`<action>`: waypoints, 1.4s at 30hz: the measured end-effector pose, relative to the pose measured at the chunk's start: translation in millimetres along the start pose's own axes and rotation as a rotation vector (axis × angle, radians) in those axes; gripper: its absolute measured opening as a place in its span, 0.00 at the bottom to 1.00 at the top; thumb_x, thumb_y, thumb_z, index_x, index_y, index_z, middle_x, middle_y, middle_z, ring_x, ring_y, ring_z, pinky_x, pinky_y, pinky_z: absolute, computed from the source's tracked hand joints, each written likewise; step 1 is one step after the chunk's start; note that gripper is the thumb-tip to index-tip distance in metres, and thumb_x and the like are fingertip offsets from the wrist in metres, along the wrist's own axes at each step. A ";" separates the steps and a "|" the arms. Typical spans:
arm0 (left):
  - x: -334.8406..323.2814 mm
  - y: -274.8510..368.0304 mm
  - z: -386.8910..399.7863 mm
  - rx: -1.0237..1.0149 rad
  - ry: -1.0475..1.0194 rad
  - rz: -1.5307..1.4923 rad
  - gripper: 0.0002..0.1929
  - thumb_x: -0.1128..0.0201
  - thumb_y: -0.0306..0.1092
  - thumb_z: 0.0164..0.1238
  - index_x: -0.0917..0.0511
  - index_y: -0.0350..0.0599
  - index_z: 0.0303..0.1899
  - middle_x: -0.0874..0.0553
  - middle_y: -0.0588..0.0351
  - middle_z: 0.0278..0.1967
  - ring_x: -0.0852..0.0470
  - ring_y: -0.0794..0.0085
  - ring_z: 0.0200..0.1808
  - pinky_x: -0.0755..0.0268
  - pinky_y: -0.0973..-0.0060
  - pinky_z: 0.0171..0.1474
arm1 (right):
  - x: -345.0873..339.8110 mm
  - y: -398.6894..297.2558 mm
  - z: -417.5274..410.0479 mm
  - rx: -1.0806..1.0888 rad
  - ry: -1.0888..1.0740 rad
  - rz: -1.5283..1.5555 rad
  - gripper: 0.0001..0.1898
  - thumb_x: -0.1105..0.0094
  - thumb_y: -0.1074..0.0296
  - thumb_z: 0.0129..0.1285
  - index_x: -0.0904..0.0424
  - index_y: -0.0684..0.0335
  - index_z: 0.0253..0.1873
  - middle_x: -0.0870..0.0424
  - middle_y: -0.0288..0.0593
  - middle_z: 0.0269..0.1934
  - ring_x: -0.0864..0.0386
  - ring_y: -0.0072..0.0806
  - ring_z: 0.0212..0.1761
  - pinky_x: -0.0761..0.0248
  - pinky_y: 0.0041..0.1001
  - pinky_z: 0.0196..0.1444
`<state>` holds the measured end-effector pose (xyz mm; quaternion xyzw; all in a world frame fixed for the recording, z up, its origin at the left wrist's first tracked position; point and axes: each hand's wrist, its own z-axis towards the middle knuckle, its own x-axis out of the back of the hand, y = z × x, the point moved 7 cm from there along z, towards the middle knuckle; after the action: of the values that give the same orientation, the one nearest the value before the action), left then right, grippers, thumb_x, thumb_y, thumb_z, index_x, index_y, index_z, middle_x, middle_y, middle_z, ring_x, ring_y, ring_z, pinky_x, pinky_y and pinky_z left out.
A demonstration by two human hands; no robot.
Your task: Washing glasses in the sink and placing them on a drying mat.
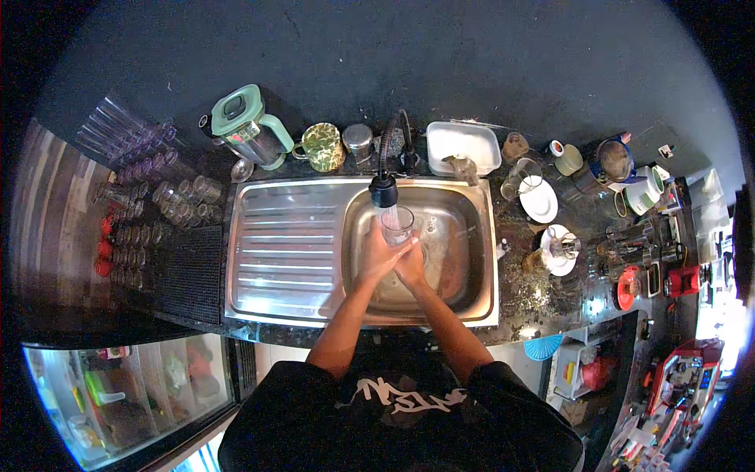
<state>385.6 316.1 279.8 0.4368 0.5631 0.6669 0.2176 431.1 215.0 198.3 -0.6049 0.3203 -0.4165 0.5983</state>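
Observation:
My left hand (377,255) and my right hand (411,259) are both wrapped around a clear drinking glass (397,223). Its mouth faces up, just beneath the black spray head of the faucet (384,192). Water (383,216) streams from the spray head at the glass and my left hand. All this is above the basin of the stainless steel sink (454,236). The fingers partly hide the lower part of the glass.
Left of the basin lies the ribbed drainboard (285,248). Behind the sink stand a green-lidded blender jug (250,133), a camouflage-patterned mug (322,147) and a white plastic tub (463,144). White plates (539,203) and glasses crowd the right counter; many glasses (183,200) stand left.

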 end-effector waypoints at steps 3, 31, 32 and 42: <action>13.0 -6.8 4.4 -0.122 -0.168 -0.359 0.36 0.21 0.40 0.50 0.31 0.41 0.58 0.19 0.50 0.53 0.19 0.62 0.53 0.26 0.66 0.56 | -2.9 -30.3 8.4 -0.062 -0.202 0.002 0.35 0.26 0.68 0.47 0.34 0.68 0.59 0.17 0.49 0.48 0.19 0.36 0.49 0.27 0.35 0.52; 26.0 34.6 12.8 -0.234 -0.092 0.055 0.46 0.20 0.42 0.47 0.38 0.39 0.65 0.24 0.47 0.56 0.24 0.60 0.59 0.33 0.62 0.63 | -11.5 -25.5 16.5 0.140 -0.004 -0.022 0.31 0.27 0.65 0.48 0.33 0.68 0.55 0.20 0.49 0.43 0.20 0.36 0.44 0.27 0.35 0.50; 29.0 30.1 13.3 -0.234 -0.087 0.057 0.46 0.20 0.42 0.47 0.38 0.39 0.65 0.24 0.47 0.56 0.24 0.60 0.59 0.33 0.62 0.63 | -9.4 -34.6 16.8 0.142 -0.008 -0.021 0.31 0.27 0.65 0.48 0.33 0.68 0.55 0.20 0.49 0.43 0.20 0.36 0.44 0.27 0.35 0.50; 19.9 5.1 21.8 -0.244 -0.070 -0.098 0.40 0.19 0.40 0.45 0.35 0.40 0.58 0.22 0.46 0.51 0.22 0.59 0.54 0.31 0.63 0.58 | -14.0 -22.6 18.9 0.023 -0.042 0.160 0.27 0.30 0.68 0.52 0.32 0.65 0.55 0.20 0.51 0.47 0.21 0.35 0.50 0.28 0.34 0.53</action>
<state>394.3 342.5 291.0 0.4020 0.4903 0.7035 0.3210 439.1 237.9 220.2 -0.5792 0.3503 -0.3584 0.6430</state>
